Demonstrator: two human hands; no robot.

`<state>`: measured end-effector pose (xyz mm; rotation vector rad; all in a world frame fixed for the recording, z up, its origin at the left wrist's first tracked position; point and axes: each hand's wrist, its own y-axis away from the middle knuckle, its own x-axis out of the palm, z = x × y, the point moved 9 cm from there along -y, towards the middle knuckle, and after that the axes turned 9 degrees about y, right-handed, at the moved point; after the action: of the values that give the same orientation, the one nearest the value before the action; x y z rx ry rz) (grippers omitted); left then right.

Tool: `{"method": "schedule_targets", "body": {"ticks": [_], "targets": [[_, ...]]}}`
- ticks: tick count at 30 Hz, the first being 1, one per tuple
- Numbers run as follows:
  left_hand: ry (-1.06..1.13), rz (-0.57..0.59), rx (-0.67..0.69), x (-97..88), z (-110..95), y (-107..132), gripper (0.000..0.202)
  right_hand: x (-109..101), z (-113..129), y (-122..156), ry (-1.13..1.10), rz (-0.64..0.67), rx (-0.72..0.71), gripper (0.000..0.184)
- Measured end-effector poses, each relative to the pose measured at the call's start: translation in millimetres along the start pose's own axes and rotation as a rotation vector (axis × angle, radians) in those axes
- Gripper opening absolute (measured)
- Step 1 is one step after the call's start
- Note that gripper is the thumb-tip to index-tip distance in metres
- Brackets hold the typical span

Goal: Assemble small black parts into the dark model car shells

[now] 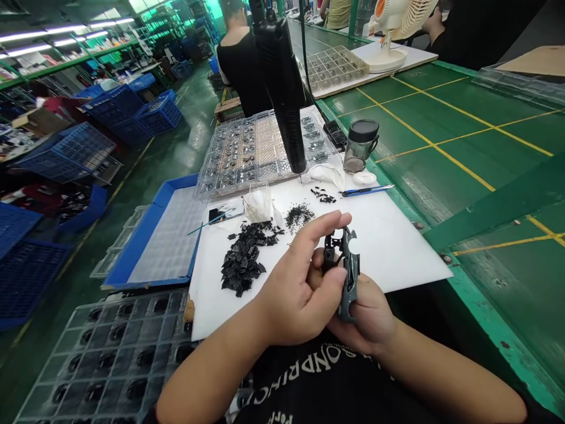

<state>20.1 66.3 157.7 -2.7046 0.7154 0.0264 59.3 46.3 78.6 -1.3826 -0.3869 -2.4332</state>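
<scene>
Beyond the grip, a white plastic board (397, 253) holds black plastic scraps (242, 259); the left hand (295, 282) and right hand (368, 312) clench one dark grey moulded plastic part (351, 277).

I'm wearing a black short-sleeved T-shirt (326, 391), with white capital lettering (304, 365) arcing across my chest at six o'clock, upside down from where I look and cut off by the frame. The black sleeve edges show only at the very bottom, near five and seven o'clock. My left hand (298, 285), right hand (364, 315), left forearm (207, 377) and right forearm (445, 371) are bare.
</scene>
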Motion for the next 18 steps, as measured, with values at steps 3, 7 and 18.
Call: {"method": "schedule_targets", "body": {"ticks": [3,7,18], "targets": [[-0.012,0.095,0.003,0.7,2.2,4.2,0.076,0.5,-2.6,-1.2,0.024,0.007,0.001,0.006],[-0.035,0.151,-0.035,-7.7,11.1,9.3,0.109,-1.9,-4.9,-3.6,0.117,-0.024,0.024,0.011],[0.342,-0.228,-0.031,-48.5,61.3,56.8,0.086,-21.1,-0.7,-3.8,1.051,-0.150,0.087,0.009]]}}
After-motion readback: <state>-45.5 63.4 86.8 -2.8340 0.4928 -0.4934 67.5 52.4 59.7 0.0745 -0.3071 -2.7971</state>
